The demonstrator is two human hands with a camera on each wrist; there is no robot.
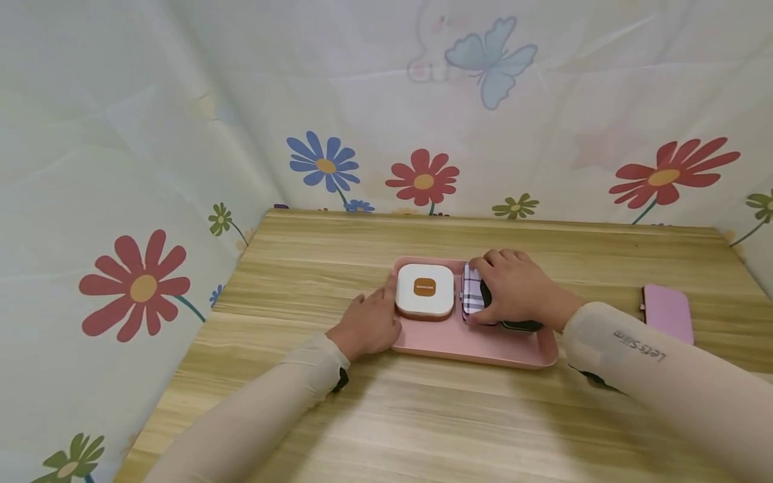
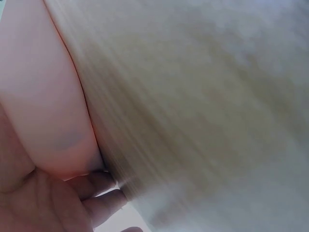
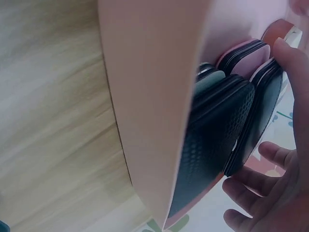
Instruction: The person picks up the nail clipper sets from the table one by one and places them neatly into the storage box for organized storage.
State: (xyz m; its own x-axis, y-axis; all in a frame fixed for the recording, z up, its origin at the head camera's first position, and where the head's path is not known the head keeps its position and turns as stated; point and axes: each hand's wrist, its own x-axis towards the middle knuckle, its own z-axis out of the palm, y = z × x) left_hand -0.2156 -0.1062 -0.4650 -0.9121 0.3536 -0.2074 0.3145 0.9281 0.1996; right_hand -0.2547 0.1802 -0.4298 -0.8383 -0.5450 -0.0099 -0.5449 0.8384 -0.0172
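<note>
A shallow pink tray [image 1: 447, 342] sits on the table. My left hand [image 1: 370, 322] lies against its left side, fingers along the outer wall; the left wrist view shows fingertips at the tray's corner. Inside the tray, my right hand [image 1: 516, 285] grips a plaid wallet [image 1: 473, 292], thumb at the near end and fingers at the far end. In the right wrist view, a dark wallet face [image 3: 260, 116] shows between thumb and fingers. Beside it stand a black textured wallet [image 3: 217, 130], a pink one [image 3: 248, 60] and a pale green one [image 3: 207, 82]. My palm hides most of them from above.
A white square case [image 1: 425, 305] with a brown label fills the tray's left end. On the table to the right lies a pink wallet [image 1: 667, 312], near my right forearm. A flower-printed curtain [image 1: 374, 100] borders the wooden table [image 1: 314, 248] at the back and left.
</note>
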